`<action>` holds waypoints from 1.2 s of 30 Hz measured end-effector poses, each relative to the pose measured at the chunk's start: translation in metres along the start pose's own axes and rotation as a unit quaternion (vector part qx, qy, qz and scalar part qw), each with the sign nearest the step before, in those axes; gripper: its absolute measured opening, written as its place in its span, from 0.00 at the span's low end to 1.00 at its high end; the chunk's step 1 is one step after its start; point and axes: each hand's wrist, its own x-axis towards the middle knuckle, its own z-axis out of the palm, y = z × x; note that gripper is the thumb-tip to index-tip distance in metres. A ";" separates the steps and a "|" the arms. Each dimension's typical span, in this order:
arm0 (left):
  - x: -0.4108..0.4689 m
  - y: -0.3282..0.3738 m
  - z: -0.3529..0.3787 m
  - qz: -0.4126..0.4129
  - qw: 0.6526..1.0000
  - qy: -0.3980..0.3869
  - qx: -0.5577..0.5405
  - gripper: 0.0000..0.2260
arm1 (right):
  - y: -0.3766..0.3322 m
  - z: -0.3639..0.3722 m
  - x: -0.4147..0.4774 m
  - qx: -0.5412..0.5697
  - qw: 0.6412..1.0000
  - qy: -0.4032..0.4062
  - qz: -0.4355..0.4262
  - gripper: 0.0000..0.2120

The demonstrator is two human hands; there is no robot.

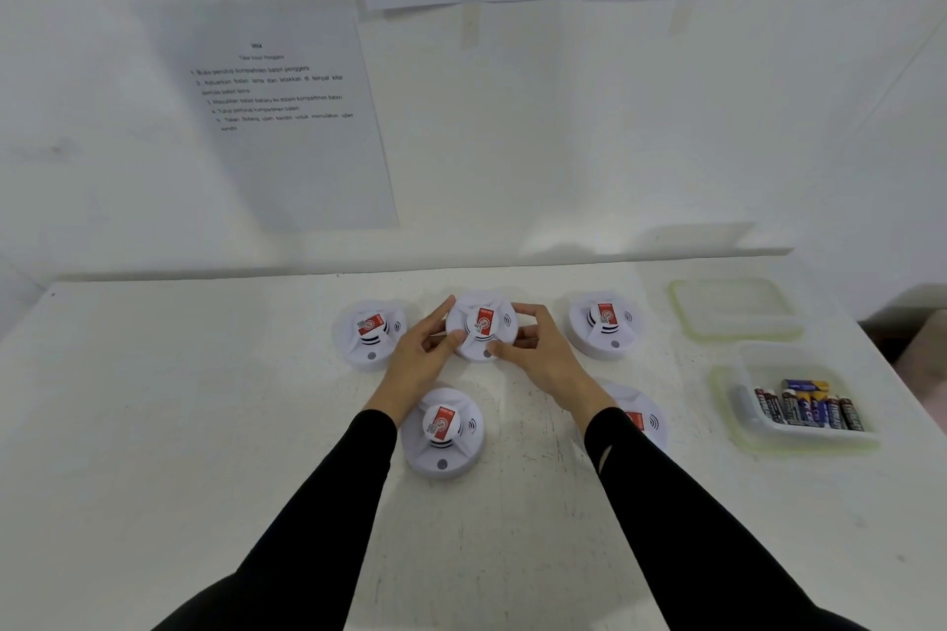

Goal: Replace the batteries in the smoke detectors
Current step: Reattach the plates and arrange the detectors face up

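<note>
1. The left hand (425, 360) and the right hand (544, 360) both grasp one white round plastic smoke detector with a red label (481, 323). It sits between the two sets of fingers, label side up.
2. The left fingers (445, 310) curl round its left rim. The right fingers (528, 312) curl round its right rim, with one right digit pressed on its near edge.
3. It cannot be told whether this held detector rests on the white counter (205, 425) or is raised just off it.
4. A second detector (370, 333) of the same kind lies near the left fingers on their outer side, apart from them. A third detector (604, 323) lies near the right fingers on their outer side, also untouched.
5. Nearer the person than the fingers, a fourth detector (443, 430) lies just beside the left wrist. A fifth detector (644, 413) is partly hidden behind the right forearm's black sleeve (666, 502).
6. Well to the right of the right fingers stands a clear plastic box (799, 437) holding cylindrical batteries (809, 407) in dark, red and blue wraps. A flat clear lid (735, 307) lies farther back on the counter.
7. Beyond the fingers, a printed paper sheet (287, 118) hangs on the white wall, with more sheets higher up.
</note>
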 end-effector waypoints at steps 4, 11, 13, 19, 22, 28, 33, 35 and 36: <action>0.000 0.000 -0.001 -0.003 1.000 0.001 0.000 0.24 | 0.000 -0.003 -0.001 0.007 1.000 -0.012 0.007 0.27; -0.001 0.001 -0.001 -0.006 1.000 -0.002 0.003 0.24 | 0.000 -0.008 -0.002 -0.002 1.000 0.007 0.022 0.11; -0.001 0.001 -0.001 -0.006 1.000 0.000 0.002 0.24 | 0.001 -0.007 -0.001 -0.006 1.000 0.010 0.021 0.11; -0.002 0.002 -0.001 -0.009 1.000 0.002 -0.003 0.24 | 0.001 -0.006 0.000 -0.002 1.000 0.017 0.017 0.11; -0.003 0.002 -0.001 -0.007 1.000 0.003 0.000 0.24 | 0.002 -0.007 -0.001 -0.002 1.000 0.019 0.016 0.11; -0.002 0.001 -0.001 -0.007 1.000 0.004 -0.002 0.24 | 0.000 -0.007 -0.001 0.000 1.000 0.019 0.017 0.11; -0.002 -0.001 -0.002 -0.009 1.000 -0.001 0.003 0.24 | 0.002 -0.007 0.000 0.004 1.000 0.020 0.018 0.11; -0.002 0.000 -0.002 -0.009 1.000 -0.002 0.005 0.24 | 0.002 -0.006 0.000 0.005 1.000 0.020 0.018 0.11; -0.002 0.000 -0.002 -0.010 1.000 -0.002 0.005 0.24 | 0.002 -0.006 0.000 0.004 1.000 0.021 0.018 0.11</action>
